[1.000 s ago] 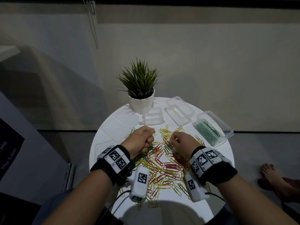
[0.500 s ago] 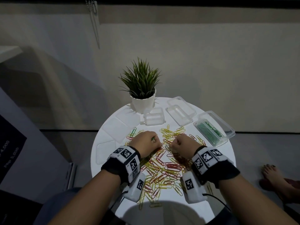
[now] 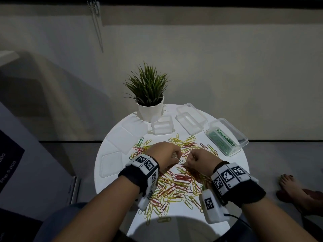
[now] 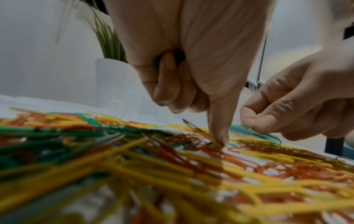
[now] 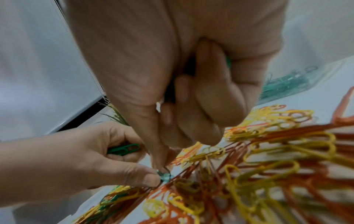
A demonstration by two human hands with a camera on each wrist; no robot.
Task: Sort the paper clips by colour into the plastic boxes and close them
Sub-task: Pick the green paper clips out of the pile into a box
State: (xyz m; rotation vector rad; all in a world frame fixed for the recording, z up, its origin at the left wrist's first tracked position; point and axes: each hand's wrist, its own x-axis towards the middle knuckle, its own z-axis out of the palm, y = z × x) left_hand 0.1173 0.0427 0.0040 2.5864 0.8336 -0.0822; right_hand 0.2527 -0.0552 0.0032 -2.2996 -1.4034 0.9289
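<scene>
A pile of yellow, red and green paper clips covers the middle of the round white table. My left hand hovers over the pile with green clips curled in its palm, and its thumb presses down into the heap. Close beside it, my right hand also keeps green clips in its curled fingers and pinches one more green clip at the table. An open clear box at the right holds green clips.
An empty open box and a small clear box stand behind the pile, next to a potted plant. Clear lids lie at the table's left. A person's bare foot is on the floor at the right.
My left hand has moved right and a little nearer, so both hands now meet over the middle of the pile. The right hand has barely shifted.
</scene>
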